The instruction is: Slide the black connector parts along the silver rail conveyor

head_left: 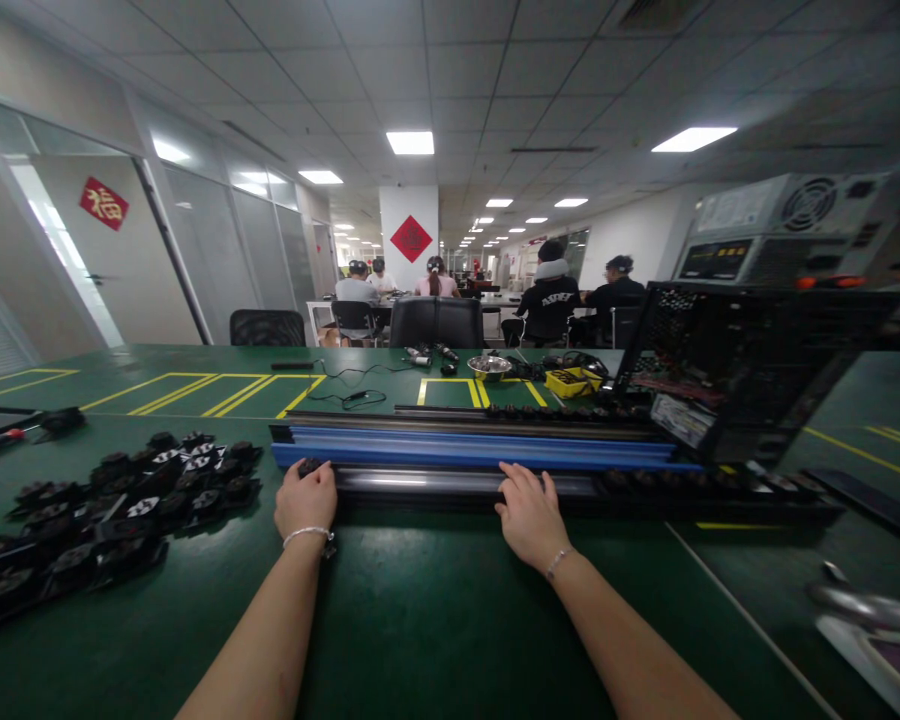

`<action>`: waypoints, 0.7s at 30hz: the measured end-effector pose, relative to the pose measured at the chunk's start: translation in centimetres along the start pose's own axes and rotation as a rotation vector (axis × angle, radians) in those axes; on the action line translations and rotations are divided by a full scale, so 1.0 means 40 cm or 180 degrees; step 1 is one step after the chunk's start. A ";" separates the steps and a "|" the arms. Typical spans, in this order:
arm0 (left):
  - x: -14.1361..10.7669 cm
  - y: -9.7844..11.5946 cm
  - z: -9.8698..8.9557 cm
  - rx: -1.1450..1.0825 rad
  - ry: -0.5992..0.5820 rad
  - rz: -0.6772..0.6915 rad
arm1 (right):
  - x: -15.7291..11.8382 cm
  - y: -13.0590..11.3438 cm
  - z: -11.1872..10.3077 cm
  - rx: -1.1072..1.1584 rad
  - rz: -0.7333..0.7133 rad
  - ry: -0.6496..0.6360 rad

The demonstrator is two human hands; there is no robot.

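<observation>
A long black rail (pixel 435 482) with a shiny channel lies crosswise in front of me. At its left end, my left hand (pixel 306 500) is closed around a small black part (pixel 309 466), mostly hidden by the fingers. My right hand (pixel 529 515) rests farther along the rail, fingers stretched out and touching its upper edge. Several small black parts (pixel 645 482) sit in a row on the rail's right portion. Behind it lie blue rails (pixel 480 447) and another dark rail (pixel 450 424). Many loose black parts (pixel 142 507) are heaped left of my left hand.
An open computer case (pixel 750 360) stands at the right, with power supplies (pixel 787 220) stacked on top. Toward the back are a metal bowl (pixel 489 367), a yellow tray (pixel 572 382) and cables (pixel 352 398). A metal tool (pixel 866 603) lies at the right. People sit beyond the table.
</observation>
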State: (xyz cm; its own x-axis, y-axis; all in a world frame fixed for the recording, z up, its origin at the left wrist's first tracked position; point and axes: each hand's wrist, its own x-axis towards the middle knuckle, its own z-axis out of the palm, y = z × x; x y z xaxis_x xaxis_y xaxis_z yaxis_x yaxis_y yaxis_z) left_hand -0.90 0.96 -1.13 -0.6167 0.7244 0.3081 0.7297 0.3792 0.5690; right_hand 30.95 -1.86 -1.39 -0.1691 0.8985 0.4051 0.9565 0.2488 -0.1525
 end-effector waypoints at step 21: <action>0.006 -0.009 -0.034 -0.0181 -0.0027 -0.0491 | -0.005 -0.003 -0.010 0.0049 0.0002 -0.0029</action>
State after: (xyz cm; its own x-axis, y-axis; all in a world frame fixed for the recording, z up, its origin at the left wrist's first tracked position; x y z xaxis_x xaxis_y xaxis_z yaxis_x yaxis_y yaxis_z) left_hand -1.69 0.22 -0.23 -0.7174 0.6650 0.2074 0.6085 0.4532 0.6514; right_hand 30.95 -2.20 -1.09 -0.1707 0.9019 0.3968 0.9528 0.2537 -0.1667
